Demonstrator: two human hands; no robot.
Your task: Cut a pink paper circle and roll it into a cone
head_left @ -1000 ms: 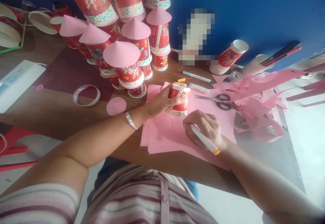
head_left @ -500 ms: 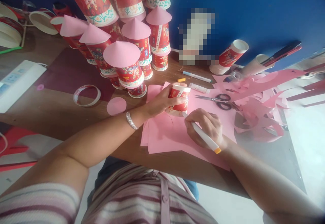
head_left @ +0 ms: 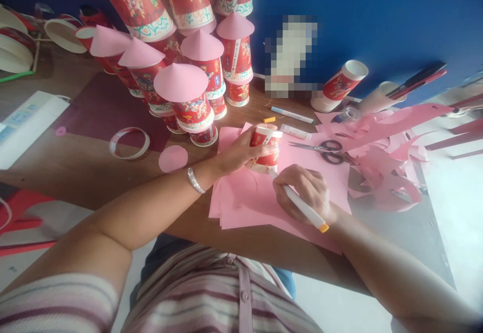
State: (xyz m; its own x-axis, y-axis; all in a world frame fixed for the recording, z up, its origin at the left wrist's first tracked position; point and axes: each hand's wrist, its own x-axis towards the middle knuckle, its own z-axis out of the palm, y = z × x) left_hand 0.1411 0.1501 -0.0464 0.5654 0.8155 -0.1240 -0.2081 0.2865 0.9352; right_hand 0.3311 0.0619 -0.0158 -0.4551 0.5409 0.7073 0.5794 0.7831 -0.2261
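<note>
Clearly, one wooden surface (head_left: 177,192) carries everything before you. Biggest on it is one stacked structure of red cups (head_left: 192,114); three large cups show at its top, and lower down you can count five pink paper cones (head_left: 181,82) capping others. One heap of pink scraps (head_left: 400,172) sprawls at the right, too tangled to number, next to one pile of pink sheets (head_left: 245,202) whose layers overlap too closely to count. One white power strip (head_left: 32,127) sits at the far left.

Over the sheets are your two hands. Your left grip (head_left: 241,149) is wrapped around one red paper cup (head_left: 269,157), held tilted above the pile. Your right grip (head_left: 302,192) is closed around one white marker (head_left: 306,208) with a yellow end; its tip is at the cup's pale lower edge, though you cannot tell for sure whether they touch.

Smaller again, one pair of scissors (head_left: 324,149) lies on the sheets with its handles toward the scraps. One white paper ring (head_left: 129,143) and one pink disc (head_left: 173,159) lie left of the sheets. Behind the held cup are one blue-and-white marker (head_left: 292,114), one white tube (head_left: 296,132) and, smallest, one yellow cap (head_left: 269,119).
</note>
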